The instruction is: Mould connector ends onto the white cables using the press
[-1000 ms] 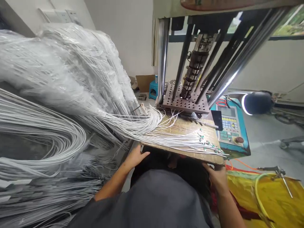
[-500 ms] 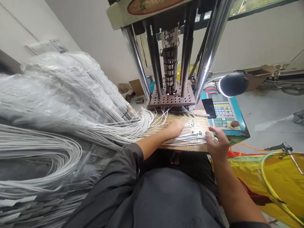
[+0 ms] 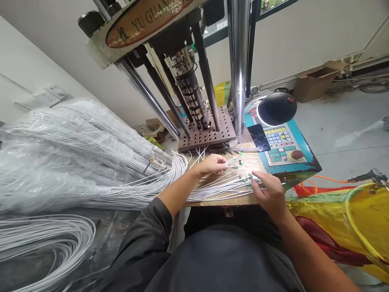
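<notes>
Left hand [image 3: 217, 163] has a few green-tipped white cables [image 3: 232, 161] pinched, fingers nearly closed; half a second ago it was just a blur over the wires, so now that handful sits apart from the main bunch [image 3: 215, 190]; right hand [image 3: 269, 191] half open at the bunch's tips, can't tell if it's gripping; everything runs lengthwise along the table's [image 3: 257, 163] front edge, tips toward its right edge.

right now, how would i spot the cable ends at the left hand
Find the tall press with the oval sign, then the brown worktop in front of its perforated plate. There, go to the left hand, the one nearer that plate; the cable ends show just beyond it. They are a small green-tipped cluster, set apart from the larger bunch beside the right hand.
</notes>
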`<state>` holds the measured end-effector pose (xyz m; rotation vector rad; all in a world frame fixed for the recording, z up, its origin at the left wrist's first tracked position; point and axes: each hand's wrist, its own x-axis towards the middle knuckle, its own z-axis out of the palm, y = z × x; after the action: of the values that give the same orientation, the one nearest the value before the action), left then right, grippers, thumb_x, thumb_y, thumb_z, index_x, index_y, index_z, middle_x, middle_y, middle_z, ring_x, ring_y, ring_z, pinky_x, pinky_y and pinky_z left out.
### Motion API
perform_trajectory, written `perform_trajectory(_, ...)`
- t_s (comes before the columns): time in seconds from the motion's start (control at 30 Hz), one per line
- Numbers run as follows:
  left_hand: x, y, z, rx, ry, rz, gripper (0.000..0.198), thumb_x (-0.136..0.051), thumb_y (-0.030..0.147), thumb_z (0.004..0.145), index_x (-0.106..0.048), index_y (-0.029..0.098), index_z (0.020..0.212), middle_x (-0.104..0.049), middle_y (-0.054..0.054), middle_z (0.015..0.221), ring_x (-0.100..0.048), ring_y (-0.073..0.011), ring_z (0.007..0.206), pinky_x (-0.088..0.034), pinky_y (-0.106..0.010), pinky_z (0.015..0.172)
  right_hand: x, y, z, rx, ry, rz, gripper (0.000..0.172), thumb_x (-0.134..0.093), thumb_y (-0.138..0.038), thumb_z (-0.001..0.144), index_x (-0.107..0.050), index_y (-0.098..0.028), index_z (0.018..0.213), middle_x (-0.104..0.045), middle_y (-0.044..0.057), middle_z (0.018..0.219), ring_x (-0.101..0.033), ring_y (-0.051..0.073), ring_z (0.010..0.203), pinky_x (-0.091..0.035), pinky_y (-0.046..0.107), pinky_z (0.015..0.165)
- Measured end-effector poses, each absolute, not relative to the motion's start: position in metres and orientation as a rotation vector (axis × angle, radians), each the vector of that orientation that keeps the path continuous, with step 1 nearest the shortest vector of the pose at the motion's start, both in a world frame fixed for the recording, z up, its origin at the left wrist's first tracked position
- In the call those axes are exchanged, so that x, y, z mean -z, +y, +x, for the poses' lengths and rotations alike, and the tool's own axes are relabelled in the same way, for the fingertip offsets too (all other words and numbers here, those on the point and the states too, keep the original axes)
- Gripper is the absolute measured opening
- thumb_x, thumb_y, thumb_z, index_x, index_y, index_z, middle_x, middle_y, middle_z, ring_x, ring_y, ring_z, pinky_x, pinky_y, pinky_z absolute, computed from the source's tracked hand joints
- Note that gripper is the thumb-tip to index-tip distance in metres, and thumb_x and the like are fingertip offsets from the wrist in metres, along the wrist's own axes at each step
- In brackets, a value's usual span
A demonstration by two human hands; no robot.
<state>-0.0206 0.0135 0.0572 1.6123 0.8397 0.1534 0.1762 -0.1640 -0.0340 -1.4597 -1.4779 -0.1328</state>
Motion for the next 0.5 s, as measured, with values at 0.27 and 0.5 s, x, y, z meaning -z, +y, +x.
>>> perform_trajectory(0.27, -0.052, 0.018, -0.005, -0.167, 0.66, 1.289, 0.045, -0.094, 0.038, 0.062, -0.067, 0.007, 0.082, -0.068, -0.006, 0.075, -0.06, -0.0091, 0.056, -0.045, -0.023, 0.056, 0.002, -0.125, 0.201, -0.073, -1.754, -1.636, 0.044, -0.05, -0.023, 0.094, -0.063, -0.021, 0.136, -0.071, 0.012, 0.131, -0.066, 0.029, 0.119, -0.05, 0.047, 0.102)
perform_trajectory(0.5, -0.022, 0.022, 0.013, -0.391, 0.81, 1.392, 0.03, -0.085, 0.03, 0.069, -0.066, 0.01, 0.08, -0.059, 0.002, 0.063, -0.05, -0.0077, 0.055, -0.037, -0.023, 0.057, -0.014, -0.049, 0.231, 0.068, -2.068, -1.882, 0.041, -0.045, -0.024, 0.096, -0.067, -0.018, 0.13, -0.061, 0.018, 0.138, -0.054, 0.036, 0.126, -0.045, 0.051, 0.097)
